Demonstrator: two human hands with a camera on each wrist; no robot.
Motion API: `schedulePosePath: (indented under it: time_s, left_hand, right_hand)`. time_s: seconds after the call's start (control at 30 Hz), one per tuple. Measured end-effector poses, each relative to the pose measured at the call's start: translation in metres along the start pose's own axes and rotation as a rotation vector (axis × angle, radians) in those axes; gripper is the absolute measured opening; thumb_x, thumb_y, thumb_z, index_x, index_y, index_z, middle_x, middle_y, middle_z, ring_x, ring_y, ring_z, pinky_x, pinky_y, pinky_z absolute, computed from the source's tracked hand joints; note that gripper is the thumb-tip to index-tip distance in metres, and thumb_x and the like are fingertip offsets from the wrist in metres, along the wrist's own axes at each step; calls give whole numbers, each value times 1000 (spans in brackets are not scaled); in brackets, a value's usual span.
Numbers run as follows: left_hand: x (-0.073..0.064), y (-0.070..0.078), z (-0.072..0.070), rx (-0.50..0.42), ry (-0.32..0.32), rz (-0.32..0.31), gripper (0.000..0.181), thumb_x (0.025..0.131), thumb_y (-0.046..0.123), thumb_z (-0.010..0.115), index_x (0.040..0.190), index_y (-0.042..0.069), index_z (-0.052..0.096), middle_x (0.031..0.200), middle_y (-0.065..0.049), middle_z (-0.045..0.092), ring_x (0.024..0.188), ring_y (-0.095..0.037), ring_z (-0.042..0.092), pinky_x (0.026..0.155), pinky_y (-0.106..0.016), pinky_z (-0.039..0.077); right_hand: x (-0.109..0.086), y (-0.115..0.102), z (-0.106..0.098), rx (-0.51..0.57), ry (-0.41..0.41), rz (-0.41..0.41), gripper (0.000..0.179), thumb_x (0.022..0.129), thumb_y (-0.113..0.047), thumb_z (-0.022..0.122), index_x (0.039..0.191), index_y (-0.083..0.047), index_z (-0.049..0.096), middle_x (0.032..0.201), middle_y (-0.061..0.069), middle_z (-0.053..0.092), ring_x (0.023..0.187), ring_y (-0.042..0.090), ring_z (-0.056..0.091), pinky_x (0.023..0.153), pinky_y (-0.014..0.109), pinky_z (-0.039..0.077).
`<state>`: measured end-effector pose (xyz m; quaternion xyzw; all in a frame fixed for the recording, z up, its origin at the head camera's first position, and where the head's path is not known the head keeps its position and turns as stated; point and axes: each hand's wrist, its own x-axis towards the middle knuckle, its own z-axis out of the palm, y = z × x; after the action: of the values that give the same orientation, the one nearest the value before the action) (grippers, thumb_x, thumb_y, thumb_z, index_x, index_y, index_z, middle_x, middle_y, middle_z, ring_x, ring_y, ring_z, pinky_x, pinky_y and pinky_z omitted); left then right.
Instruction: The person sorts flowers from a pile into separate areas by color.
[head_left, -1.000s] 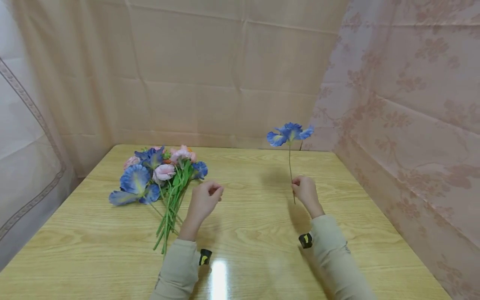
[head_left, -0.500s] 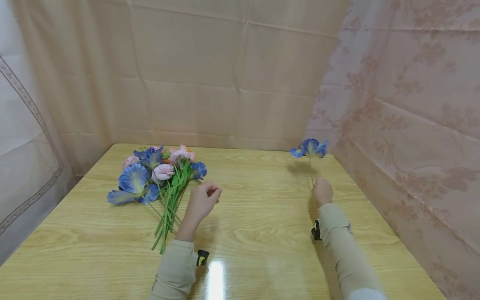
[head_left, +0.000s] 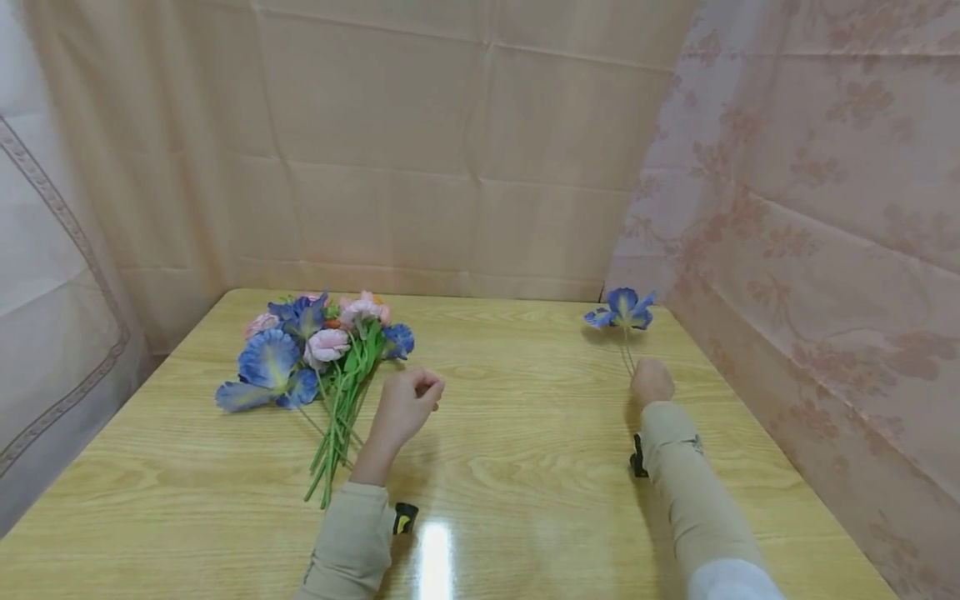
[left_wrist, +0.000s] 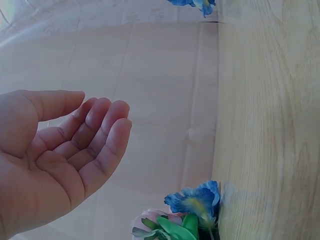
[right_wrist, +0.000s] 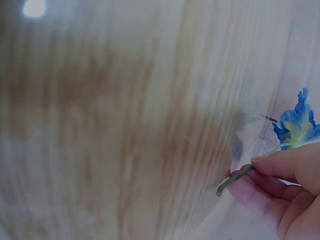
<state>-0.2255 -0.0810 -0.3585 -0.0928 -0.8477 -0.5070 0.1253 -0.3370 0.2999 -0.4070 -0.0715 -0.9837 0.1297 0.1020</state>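
Observation:
My right hand [head_left: 652, 382] pinches the thin green stem of a blue iris [head_left: 623, 309] near the far right of the table. In the right wrist view, thumb and fingertips grip the stem [right_wrist: 234, 181], whose lower end sticks out past them. The iris bloom [right_wrist: 298, 122] shows beyond the hand. My left hand [head_left: 408, 404] hovers over the table with loosely curled fingers and nothing in them, as the left wrist view of the hand [left_wrist: 75, 150] confirms. Just left of it lies a bunch of flowers [head_left: 327, 345], blue irises and pink blooms with green stems [head_left: 341, 433].
A wood-grain table [head_left: 510, 500] fills the lower view. Behind it hangs a beige curtain [head_left: 390, 167]. A pink patterned cloth [head_left: 832, 250] stands along the right side, a white cloth [head_left: 52, 275] along the left. Black straps are on both wrists.
My right hand has moved right and away from me, bringing the iris down from upright to low over the table's far right. The left hand has stayed almost still.

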Motion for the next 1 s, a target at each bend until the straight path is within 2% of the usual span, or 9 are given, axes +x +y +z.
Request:
schedulePosePath:
  time_s: [0.13, 0.3, 0.37, 0.43, 0.53, 0.6, 0.67, 0.8, 1.0]
  left_hand:
    - [0, -2, 1, 4, -5, -18, 10, 86, 7, 58, 83, 1, 65, 68, -4, 60, 58, -14, 57, 50, -27, 44]
    - [1, -4, 1, 11, -13, -33, 10, 86, 8, 58, 84, 1, 65, 71, -6, 61, 60, -14, 58, 51, -27, 45]
    - [1, -4, 1, 14, -19, -38, 10, 87, 8, 58, 84, 2, 65, 70, -5, 61, 60, -15, 58, 51, -27, 45]
    - [0, -4, 1, 16, -25, -40, 10, 87, 9, 57, 85, 2, 65, 70, -5, 61, 60, -15, 58, 51, -27, 45]
    - [1, -5, 2, 20, -30, -50, 10, 87, 9, 57, 84, 3, 64, 70, -6, 61, 60, -14, 58, 51, -27, 45]
    - [1, -5, 2, 20, -32, -49, 10, 87, 9, 57, 84, 3, 64, 69, -5, 61, 60, -14, 58, 51, -27, 45]
    - [1, -5, 2, 22, -32, -42, 10, 87, 9, 57, 84, 3, 64, 69, -5, 60, 59, -14, 58, 51, -27, 45]
    - [0, -7, 2, 29, -30, -27, 10, 87, 9, 57, 83, 4, 65, 67, -1, 59, 58, -13, 57, 50, -27, 44]
    - [-1, -9, 1, 40, -18, -24, 10, 87, 9, 58, 83, 4, 65, 66, -1, 58, 58, -13, 56, 50, -28, 44]
  right_hand:
    - [18, 16, 14, -6, -39, 22, 19, 79, 7, 41, 76, 11, 60, 83, 31, 59, 74, 41, 59, 55, 47, 48]
    - [75, 82, 84, -21, 54, -38, 19, 76, 1, 44, 73, 6, 62, 76, 28, 59, 65, 39, 59, 50, 45, 47]
    - [81, 89, 91, -26, 40, -40, 18, 77, 1, 45, 73, 6, 61, 76, 27, 59, 65, 39, 58, 51, 45, 47]
    - [67, 73, 73, -26, -16, -9, 16, 78, 3, 45, 73, 8, 60, 77, 27, 59, 68, 39, 59, 53, 45, 47]
    - [17, 21, 13, -23, -132, 27, 15, 80, 9, 44, 75, 12, 58, 82, 30, 58, 75, 40, 58, 61, 46, 48]
    - [1, 6, -3, -17, -125, 17, 15, 80, 11, 43, 75, 13, 57, 80, 30, 57, 74, 40, 58, 60, 45, 49]
    - [-6, 2, -8, -9, -113, 5, 15, 80, 11, 42, 76, 13, 57, 80, 30, 57, 75, 40, 59, 60, 44, 49]
    - [4, 14, 5, -9, -110, 5, 17, 81, 7, 42, 74, 12, 57, 78, 29, 57, 73, 40, 58, 60, 45, 48]
    - [-6, 0, -4, 46, -95, -33, 13, 77, -1, 52, 66, 5, 54, 68, 21, 57, 66, 37, 57, 58, 47, 46]
